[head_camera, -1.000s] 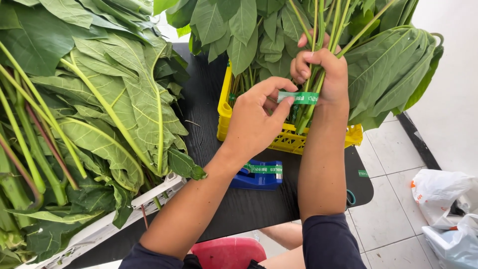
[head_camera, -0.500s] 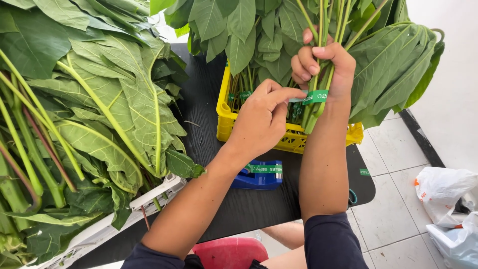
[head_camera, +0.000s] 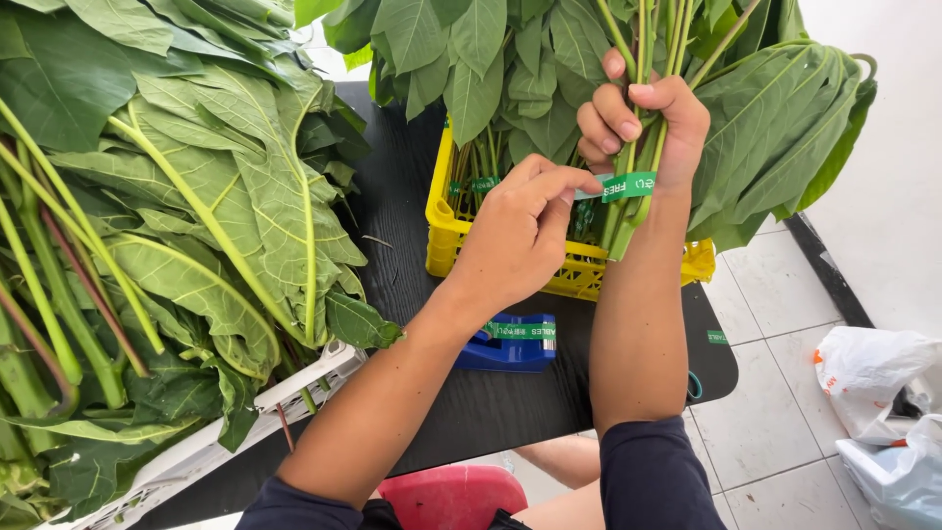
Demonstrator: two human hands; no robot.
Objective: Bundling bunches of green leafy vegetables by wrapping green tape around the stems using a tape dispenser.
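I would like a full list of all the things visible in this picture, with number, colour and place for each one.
leaf bunch: one, green stems and leaves, held upright over the crate
tape strip: one, green, around the stems of the held bunch
crate: one, yellow, on the table, with bunched leaves inside
tape dispenser: one, blue with green tape, on the table below the crate
table: one, black, centre
loose leaves: large pile, green, left side
tray: one, white, under the pile
stool: one, red, bottom edge
plastic bags: at least two, white, on the tiled floor at right
left hand: fingers pinch the tape strip
right hand: grips the stems of the bunch
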